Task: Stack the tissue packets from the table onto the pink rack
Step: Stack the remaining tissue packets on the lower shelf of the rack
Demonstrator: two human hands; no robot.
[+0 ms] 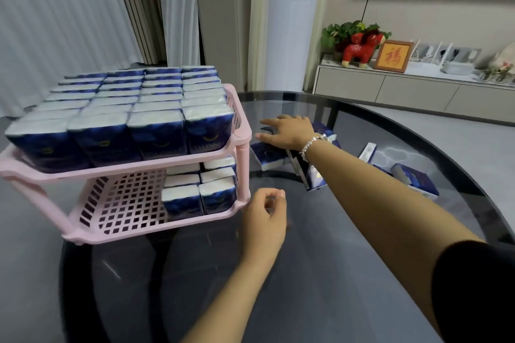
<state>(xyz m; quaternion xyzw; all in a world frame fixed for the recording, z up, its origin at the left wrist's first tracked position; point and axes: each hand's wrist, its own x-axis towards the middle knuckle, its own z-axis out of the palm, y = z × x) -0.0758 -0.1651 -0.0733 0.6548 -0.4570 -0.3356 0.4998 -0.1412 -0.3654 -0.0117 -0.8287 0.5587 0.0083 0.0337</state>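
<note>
A two-tier pink rack (245, 145) stands on the left of a round glass table (348, 108). Its top shelf is packed with upright blue-and-white tissue packets (156, 131). The lower shelf holds several packets (199, 192) at its right end; the left part is bare grid. Several loose packets lie on the table right of the rack, one (269, 157) near the rack and another (416, 178) further right. My right hand (287, 131), wearing a bead bracelet, stretches flat over the near loose packets, fingers spread. My left hand (264, 220) hovers by the rack's lower right corner, loosely curled and holding nothing.
Beyond the table stands a low cabinet (390, 86) with a red toy animal (359, 49), a plant, a framed picture and a router. Curtains and a tall white air conditioner (289, 25) are behind the rack. The table's dark rim curves around at right.
</note>
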